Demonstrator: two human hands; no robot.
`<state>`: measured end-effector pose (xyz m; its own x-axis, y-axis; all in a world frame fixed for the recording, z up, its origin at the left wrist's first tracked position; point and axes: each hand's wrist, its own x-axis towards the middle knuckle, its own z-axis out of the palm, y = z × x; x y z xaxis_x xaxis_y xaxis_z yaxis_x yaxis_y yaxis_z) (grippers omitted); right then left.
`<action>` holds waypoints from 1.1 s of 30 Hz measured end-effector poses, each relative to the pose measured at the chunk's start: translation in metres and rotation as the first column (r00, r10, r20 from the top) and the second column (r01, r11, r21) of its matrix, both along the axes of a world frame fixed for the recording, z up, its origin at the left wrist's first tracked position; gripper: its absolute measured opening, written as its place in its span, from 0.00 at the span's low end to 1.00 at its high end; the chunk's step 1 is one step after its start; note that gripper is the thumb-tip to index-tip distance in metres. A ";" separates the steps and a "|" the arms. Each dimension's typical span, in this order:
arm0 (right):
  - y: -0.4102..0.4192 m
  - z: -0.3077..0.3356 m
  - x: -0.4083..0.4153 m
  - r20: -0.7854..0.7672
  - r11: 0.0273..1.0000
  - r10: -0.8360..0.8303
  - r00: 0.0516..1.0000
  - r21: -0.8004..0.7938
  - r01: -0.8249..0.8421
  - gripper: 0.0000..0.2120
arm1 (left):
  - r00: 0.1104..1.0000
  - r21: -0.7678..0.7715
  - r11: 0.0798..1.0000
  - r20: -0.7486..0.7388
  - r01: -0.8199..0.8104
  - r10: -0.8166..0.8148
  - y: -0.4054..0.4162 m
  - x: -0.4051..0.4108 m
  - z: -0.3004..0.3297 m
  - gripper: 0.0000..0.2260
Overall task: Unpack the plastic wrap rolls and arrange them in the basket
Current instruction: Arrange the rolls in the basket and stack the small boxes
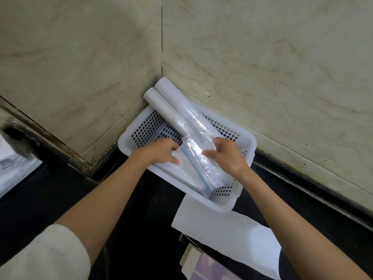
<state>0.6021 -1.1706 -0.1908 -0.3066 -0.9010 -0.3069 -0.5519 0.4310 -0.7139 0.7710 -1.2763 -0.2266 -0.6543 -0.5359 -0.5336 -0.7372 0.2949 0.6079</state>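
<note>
Both hands, left hand (pixel 164 150) and right hand (pixel 228 156), loosely grip the wrapped rolls (pixel 189 136) between them over the basket (pixel 245 147) in the counter's corner.

We see a white perforated basket (pixel 238 201) pushed into a corner where two marble walls (pixel 262 57) meet, so its far sides are closed off. Two long rolls (pixel 173 106) lie across it, their far ends over the rim against the corner. Both hands fill its middle. The black counter (pixel 141 219) in front lies open, except for a white sheet (pixel 228 235) near the basket.
</note>
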 end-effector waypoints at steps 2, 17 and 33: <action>-0.004 -0.008 0.005 -0.049 0.997 0.061 0.997 0.048 -0.059 0.23 | 0.993 -0.103 0.989 -0.053 -0.108 0.103 -0.001 0.010 0.000 0.13; 0.000 -0.038 0.037 -0.342 0.952 0.303 0.890 0.067 -0.298 0.18 | 0.991 -0.368 0.929 -0.133 -0.038 -0.012 0.020 0.018 -0.004 0.19; 0.019 -0.041 0.021 -0.249 0.885 0.439 0.863 0.287 -0.367 0.17 | 0.999 -0.132 0.991 0.024 -0.036 0.039 0.010 0.003 -0.010 0.13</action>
